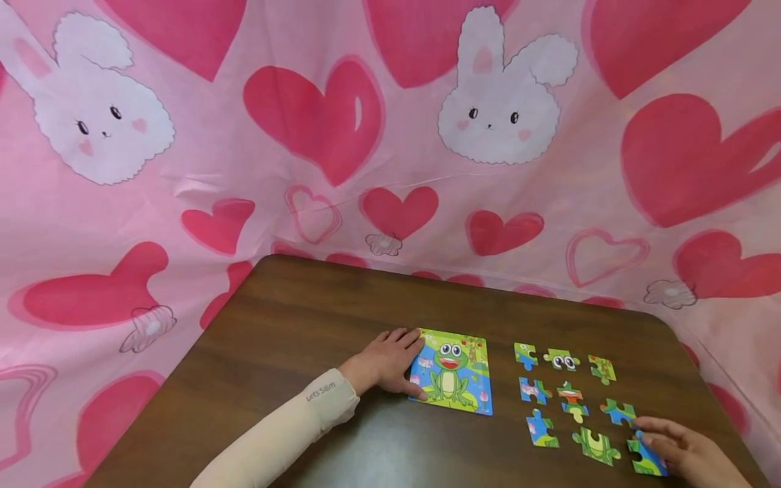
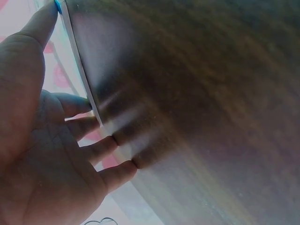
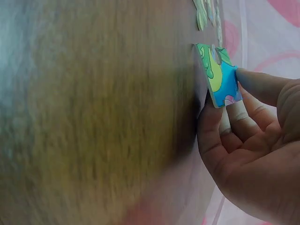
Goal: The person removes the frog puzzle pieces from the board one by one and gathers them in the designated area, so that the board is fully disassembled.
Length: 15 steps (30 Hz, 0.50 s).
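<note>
A square frog picture board lies flat on the table. My left hand rests along its left side, fingers stretched out, thumb at the lower left corner. In the left wrist view the left hand has its fingertips down on the tabletop. My right hand pinches a blue and green puzzle piece at the lower right of the loose pieces. The right wrist view shows this puzzle piece tilted, between the thumb and fingers of the right hand.
Several loose frog puzzle pieces lie spaced in rows right of the board, among them an eyes piece, a mouth piece and a belly piece. The brown table meets a pink heart-patterned cloth at its back.
</note>
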{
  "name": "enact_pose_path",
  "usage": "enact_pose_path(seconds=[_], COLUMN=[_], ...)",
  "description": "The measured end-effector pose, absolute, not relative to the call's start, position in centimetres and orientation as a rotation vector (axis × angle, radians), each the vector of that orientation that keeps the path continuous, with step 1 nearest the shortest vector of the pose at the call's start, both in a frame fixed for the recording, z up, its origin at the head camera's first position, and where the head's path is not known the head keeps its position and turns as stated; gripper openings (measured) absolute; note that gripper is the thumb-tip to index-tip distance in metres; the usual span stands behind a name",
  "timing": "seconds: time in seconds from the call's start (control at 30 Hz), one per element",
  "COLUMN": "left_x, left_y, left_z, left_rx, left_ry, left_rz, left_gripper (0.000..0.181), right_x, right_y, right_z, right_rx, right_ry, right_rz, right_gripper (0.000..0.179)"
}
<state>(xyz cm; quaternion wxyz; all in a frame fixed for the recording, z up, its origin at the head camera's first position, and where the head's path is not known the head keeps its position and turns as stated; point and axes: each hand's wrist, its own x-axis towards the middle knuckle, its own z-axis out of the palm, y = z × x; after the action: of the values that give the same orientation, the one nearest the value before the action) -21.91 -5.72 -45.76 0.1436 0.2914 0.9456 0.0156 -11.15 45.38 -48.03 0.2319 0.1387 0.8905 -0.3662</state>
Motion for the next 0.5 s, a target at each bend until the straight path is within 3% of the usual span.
enact_pose_path(seconds=[0.5], left_x=[-22.0], left_y=[-5.7], left_z=[-46.2], left_rx=[0.834], left_ry=[2.725], left_rz=[0.048], left_gripper=[0.106], right_x=[-9.9], right_y=[44.0], right_z=[-47.6], right_rx=[0.299], right_ry=[2.654], right_rz=[-0.729], right_gripper=[0.071])
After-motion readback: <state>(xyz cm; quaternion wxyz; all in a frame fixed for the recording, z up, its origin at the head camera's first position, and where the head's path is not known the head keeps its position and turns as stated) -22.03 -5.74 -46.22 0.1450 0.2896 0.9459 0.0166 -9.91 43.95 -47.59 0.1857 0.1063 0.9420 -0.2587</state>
